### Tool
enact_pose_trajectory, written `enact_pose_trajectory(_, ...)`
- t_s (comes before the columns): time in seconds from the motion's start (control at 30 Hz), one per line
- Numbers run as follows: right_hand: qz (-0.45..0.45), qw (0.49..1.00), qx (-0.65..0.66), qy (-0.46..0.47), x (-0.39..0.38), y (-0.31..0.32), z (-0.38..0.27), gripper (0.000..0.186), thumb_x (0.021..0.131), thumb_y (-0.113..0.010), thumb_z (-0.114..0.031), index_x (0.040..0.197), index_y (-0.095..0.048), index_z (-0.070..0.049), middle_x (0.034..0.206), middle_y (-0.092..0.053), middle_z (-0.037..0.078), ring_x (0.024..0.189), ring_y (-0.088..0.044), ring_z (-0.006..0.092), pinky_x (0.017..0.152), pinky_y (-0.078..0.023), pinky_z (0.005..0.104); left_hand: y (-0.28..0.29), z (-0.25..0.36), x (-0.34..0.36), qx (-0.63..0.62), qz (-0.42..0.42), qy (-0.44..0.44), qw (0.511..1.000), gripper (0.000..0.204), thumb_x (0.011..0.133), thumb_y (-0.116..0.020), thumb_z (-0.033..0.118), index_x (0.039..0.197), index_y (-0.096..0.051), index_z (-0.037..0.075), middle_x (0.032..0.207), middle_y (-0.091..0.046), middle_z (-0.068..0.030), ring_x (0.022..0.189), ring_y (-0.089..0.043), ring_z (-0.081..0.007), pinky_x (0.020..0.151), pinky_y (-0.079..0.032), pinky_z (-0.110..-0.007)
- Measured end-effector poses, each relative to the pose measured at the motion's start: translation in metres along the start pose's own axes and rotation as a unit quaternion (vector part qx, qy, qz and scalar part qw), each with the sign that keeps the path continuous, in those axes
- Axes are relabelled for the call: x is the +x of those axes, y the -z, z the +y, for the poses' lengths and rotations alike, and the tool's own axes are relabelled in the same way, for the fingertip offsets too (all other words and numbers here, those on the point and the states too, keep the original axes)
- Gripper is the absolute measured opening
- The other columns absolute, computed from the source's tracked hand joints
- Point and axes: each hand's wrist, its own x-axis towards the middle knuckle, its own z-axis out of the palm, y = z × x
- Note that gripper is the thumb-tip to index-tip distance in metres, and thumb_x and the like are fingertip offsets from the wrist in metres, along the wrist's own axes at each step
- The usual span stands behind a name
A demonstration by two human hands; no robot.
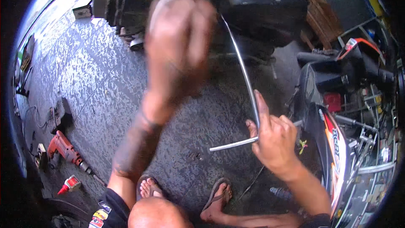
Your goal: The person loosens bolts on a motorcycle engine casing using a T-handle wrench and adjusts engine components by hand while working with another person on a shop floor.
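My right hand [275, 145] is closed around the crossbar of a T-handle wrench [242, 61], its index finger stretched along the shaft. The wrench's long shaft runs up and away, and its far tip meets the underside of a black and silver housing [265, 6] on a dark, greasy machine. That machine looks like part of a motorbike, but its upper end is cut off by the picture's edge. My left hand [179, 38] is raised in front of the same housing, left of the wrench. Motion smears its fingers, so whether it holds anything is hidden.
A red power drill [67, 150] lies on the wet-looking floor at left, near a small red-and-white bottle [69, 184]. At right stand dark motorbike body panels [333, 143] beside a glass-and-metal display case [379, 169]. Wooden planks [316, 10] lean at the back right.
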Motion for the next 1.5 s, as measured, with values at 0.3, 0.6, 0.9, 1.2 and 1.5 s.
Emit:
enact_pose_trajectory(0.3,0.045,0.997,0.039,0.058,0.006,-0.019,0.008,0.053,0.079,-0.062,-0.007,0.125,-0.045,0.011,0.053,-0.053,0.010,0.042,-0.054,0.0210,0.043,-0.040,0.0328,-0.009,-0.020,0.035,-0.180,-0.201,0.215,0.939,0.042,0.097,-0.037,0.033,0.099,-0.060,-0.002,0.089,-0.063,-0.0124,0.081,-0.058,-0.0202,0.074,-0.045,-0.032)
enact_pose_trajectory(0.6,0.187,0.966,0.179,0.005,-0.004,-0.054,0.003,0.051,0.077,-0.064,-0.015,0.121,-0.052,0.009,0.050,-0.051,0.005,0.038,-0.050,0.0148,0.041,-0.040,0.0307,-0.029,-0.048,0.027,0.018,-0.120,0.178,0.977,0.033,0.097,-0.040,0.026,0.108,-0.057,0.000,0.096,-0.060,-0.0164,0.090,-0.057,-0.0279,0.084,-0.041,-0.033)
enact_pose_trajectory(0.9,0.034,0.975,0.216,0.022,-0.014,-0.030,0.010,0.051,0.083,-0.062,-0.020,0.120,-0.049,0.012,0.049,-0.054,0.012,0.041,-0.057,0.0262,0.045,-0.047,0.0370,-0.017,-0.037,0.021,0.241,-0.068,-0.089,0.964,0.029,0.095,-0.041,0.024,0.106,-0.055,0.001,0.105,-0.056,-0.0155,0.099,-0.052,-0.0299,0.089,-0.039,-0.038)
enact_pose_trajectory(1.2,0.081,0.931,0.340,-0.104,-0.072,0.017,0.098,0.018,0.086,-0.055,-0.021,0.080,-0.058,-0.004,0.061,-0.059,0.020,0.059,-0.061,0.0387,0.055,-0.049,0.0464,-0.048,0.141,-0.050,-0.364,-0.503,0.532,0.576,0.049,0.098,-0.030,0.047,0.097,-0.053,0.004,0.076,-0.051,-0.0033,0.067,-0.046,-0.0111,0.060,-0.038,-0.025)
enact_pose_trajectory(1.5,0.208,0.778,0.462,-0.372,-0.187,-0.035,0.076,0.030,0.087,-0.056,-0.014,0.114,-0.057,-0.001,0.072,-0.062,0.021,0.065,-0.066,0.0309,0.056,-0.049,0.0400,-0.121,0.221,-0.092,-0.341,-0.582,0.555,0.488,0.027,0.097,-0.043,0.035,0.088,-0.048,0.010,0.064,-0.037,0.0037,0.052,-0.032,-0.0074,0.047,-0.026,-0.024)
